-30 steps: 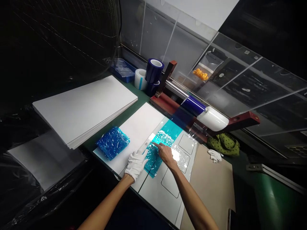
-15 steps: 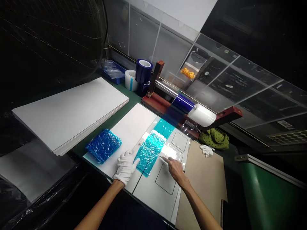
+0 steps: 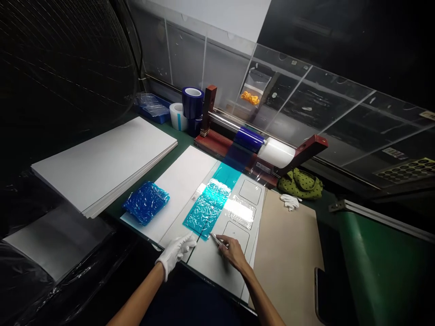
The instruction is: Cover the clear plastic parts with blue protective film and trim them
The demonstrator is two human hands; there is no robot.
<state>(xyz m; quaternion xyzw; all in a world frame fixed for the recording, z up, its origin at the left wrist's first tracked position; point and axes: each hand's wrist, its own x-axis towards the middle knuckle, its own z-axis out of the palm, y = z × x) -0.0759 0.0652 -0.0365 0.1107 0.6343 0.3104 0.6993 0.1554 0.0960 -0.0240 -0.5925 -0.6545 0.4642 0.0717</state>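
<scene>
The gloved left hand rests with fingers spread on the white panel. The bare right hand's fingers pinch a slim craft knife beside the blue film, which looks thin, soft and clingy, best lifted by its edge.

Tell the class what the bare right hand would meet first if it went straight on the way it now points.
Probably the lower end of the teal film, just beyond the tip of the slim metal tool held in the right hand, though depth is hard to judge from this view.
</scene>
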